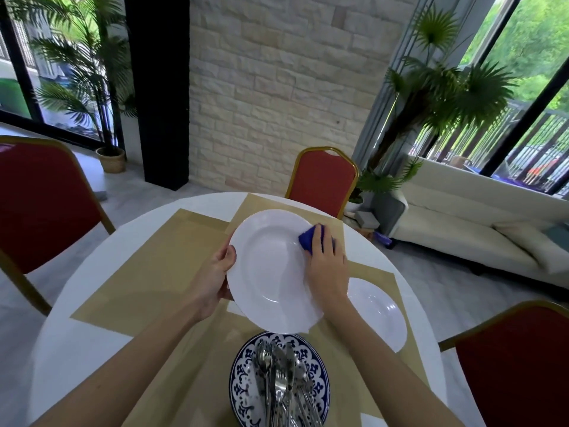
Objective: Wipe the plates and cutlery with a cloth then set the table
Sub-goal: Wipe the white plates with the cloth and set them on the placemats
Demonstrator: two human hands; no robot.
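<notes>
The left hand (219,272) grips the plate (271,272) by its rim; it is probably stiff, slick and breakable. The right hand (327,268) clutches the soft cloth (311,239).

the white plate (271,272) looks like glazed ceramic, smooth and glossy, with soft highlights along its rim. the blue cloth (311,238) against it is a soft, matt fabric. the second white plate (378,312) has the same glossy glaze, with bright glints. the patterned plate (243,374) is glazed too, blue on white and shiny. the cutlery (283,380) on it is polished metal, mirror-bright. the placemats (160,272) are tan, smooth and mostly matt with a faint sheen; paper or vinyl, i cannot tell. the bench (77,334) is white, smooth and matt. the chairs (323,180) have matt red cloth upholstery in gold-toned metal frames. the wall (277,87) is rough pale stone. the sofa (462,235) looks like smooth cream leather.
</notes>
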